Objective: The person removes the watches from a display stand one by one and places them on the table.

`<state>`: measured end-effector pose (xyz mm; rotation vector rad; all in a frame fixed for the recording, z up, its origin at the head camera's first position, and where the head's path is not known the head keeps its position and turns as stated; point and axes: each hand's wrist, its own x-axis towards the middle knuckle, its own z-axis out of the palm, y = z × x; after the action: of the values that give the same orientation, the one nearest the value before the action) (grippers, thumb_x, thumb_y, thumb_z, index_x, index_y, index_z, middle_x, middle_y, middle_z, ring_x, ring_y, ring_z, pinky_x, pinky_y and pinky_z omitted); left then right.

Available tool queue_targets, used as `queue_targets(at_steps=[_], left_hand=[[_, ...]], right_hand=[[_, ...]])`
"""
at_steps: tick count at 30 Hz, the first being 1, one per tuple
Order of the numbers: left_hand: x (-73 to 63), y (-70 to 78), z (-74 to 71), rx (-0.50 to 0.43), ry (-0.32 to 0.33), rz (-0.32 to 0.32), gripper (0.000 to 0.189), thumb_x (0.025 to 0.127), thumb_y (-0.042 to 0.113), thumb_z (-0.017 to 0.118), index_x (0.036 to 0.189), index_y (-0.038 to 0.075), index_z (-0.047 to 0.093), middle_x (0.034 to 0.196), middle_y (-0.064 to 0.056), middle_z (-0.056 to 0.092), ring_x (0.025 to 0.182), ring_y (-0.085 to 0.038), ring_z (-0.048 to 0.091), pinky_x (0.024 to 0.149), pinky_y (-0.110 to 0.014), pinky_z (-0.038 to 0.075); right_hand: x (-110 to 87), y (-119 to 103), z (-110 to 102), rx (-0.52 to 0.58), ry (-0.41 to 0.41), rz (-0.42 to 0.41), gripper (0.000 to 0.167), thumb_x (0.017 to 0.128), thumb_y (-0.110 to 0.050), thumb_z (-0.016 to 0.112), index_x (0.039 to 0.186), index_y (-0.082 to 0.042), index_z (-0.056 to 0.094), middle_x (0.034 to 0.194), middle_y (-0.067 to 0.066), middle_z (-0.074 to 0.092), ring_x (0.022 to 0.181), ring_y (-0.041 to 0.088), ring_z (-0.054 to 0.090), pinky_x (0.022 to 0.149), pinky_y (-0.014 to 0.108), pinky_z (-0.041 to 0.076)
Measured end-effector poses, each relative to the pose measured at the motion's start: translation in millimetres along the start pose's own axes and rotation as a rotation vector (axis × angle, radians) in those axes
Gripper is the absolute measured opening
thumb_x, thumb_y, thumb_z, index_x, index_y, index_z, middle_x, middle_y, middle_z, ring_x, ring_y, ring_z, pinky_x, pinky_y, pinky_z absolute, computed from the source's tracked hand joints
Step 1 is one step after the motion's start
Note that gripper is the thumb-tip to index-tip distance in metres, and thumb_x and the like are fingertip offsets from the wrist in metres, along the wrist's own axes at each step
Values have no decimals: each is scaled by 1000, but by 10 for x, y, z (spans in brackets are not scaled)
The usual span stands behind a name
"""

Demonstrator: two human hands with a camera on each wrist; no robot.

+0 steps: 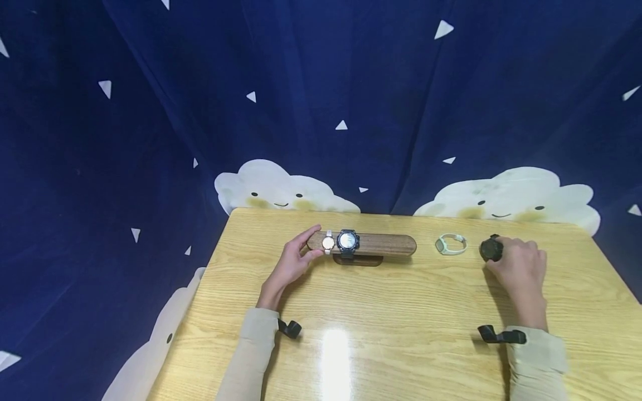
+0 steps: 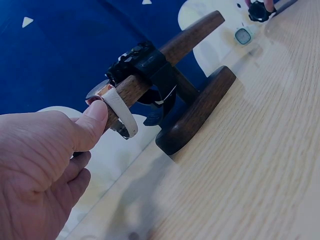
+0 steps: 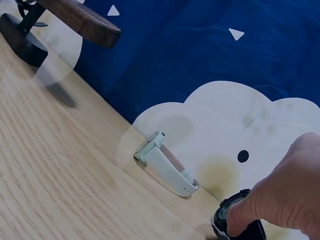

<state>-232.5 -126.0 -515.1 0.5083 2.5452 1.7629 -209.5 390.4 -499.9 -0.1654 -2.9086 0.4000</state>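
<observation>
A dark wooden watch stand point(image 1: 388, 244) has a long bar on a short post and rounded base point(image 2: 200, 112). My left hand point(image 1: 292, 262) grips the bar's left end, its thumb point(image 2: 95, 117) against the edge of a small white-strapped watch point(image 2: 122, 112). Beside that watch, a chunky black watch point(image 1: 348, 240) is fastened round the bar. Far to the right, my right hand point(image 1: 523, 266) holds another black watch point(image 1: 491, 249) at the tabletop between thumb and fingers; the fingers partly hide it. Left of this hand lies a pale mint watch point(image 3: 167, 167) with its strap closed in a loop.
The light wooden table point(image 1: 381, 312) ends at the back against a dark blue curtain point(image 1: 321, 111) with white triangles and cloud shapes. Black wrist mounts point(image 1: 501, 335) sit on both sleeves. A bright glare lies on the front of the tabletop.
</observation>
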Motion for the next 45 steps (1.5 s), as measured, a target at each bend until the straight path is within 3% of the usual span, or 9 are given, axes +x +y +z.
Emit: queue_targets(at_steps=[12,24,26,29,33,38,45], left_hand=[[-10,-8,12,-16,0,19,66,94,0,71,155,2,47,162,-19,43,150,-36,40,124,-45,32],[-9,-16,0,-17,-5,4,66,94,5,72,155,8,49,162,-15,44,150,-32,42,124,-40,33],[-13,-14,3,-22,-11,0,66,94,6,71,156,11,49,162,-14,44,150,-31,41,124,-40,32],[-22,-6,7,-20,-15,-7,65,95,7,71,156,14,49,163,-13,43,151,-30,40,125,-39,32],[-32,0,12,-21,-10,-7,65,95,7,71,156,13,49,163,-13,43,151,-30,39,125,-40,31],[-26,-3,12,-37,-12,15,65,95,4,71,156,9,48,163,-16,42,151,-33,39,124,-42,33],[1,-21,2,-35,-16,14,65,95,5,71,155,6,48,161,-17,44,150,-32,41,124,-39,32]], right_hand=[[-13,-7,32,5,-7,0,62,78,-6,82,133,12,58,122,43,59,99,55,49,84,64,34],[4,-191,-30,50,21,-31,65,84,-20,80,136,12,58,125,42,60,102,58,50,87,67,35],[-6,-252,-23,81,49,-51,63,84,-20,81,134,11,59,123,40,62,100,56,52,86,66,36],[-19,-354,5,148,108,-107,59,84,-19,83,132,10,63,98,31,71,92,50,53,81,60,35],[-10,-511,78,263,219,-222,51,81,-14,85,124,9,69,67,8,57,83,41,53,73,52,34],[20,-690,174,372,316,-350,43,75,-8,88,113,7,74,64,5,53,74,33,52,72,47,36],[19,-821,225,458,282,-370,40,77,-5,88,114,3,76,72,7,62,78,26,58,73,32,44]])
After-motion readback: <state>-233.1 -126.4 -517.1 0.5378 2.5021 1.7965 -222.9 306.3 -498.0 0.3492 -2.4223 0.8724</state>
